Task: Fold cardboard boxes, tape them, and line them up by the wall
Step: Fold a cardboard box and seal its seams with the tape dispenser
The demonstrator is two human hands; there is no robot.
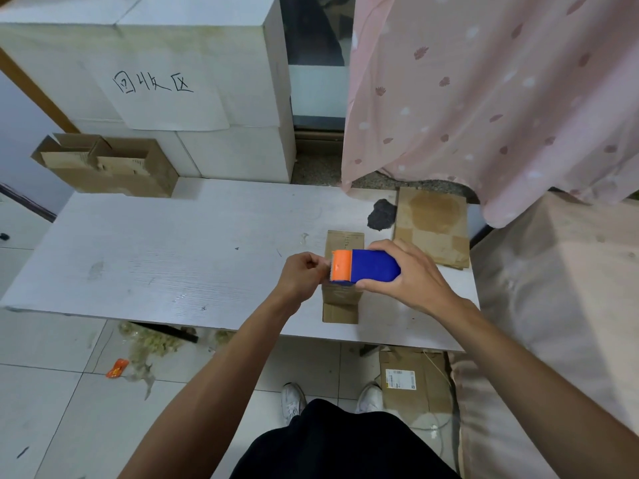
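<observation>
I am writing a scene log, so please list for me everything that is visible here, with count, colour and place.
table: one, white, centre.
small box: one, brown, on the table near its front edge.
tape dispenser: one, blue and orange, above the small box.
flat cardboard: one, brown, table's far right.
lump: one, dark grey, beside the flat cardboard.
open boxes: count unclear, brown, table's far left.
cartons: several, white, behind the table.
curtain: one, pink, upper right.
labelled box: one, brown, floor, near the shoes.
wrapper: one, orange, floor, left.
shoes: two, white, bottom.
left hand: one, seems to pinch the tape end.
right hand: one, grips the dispenser.
</observation>
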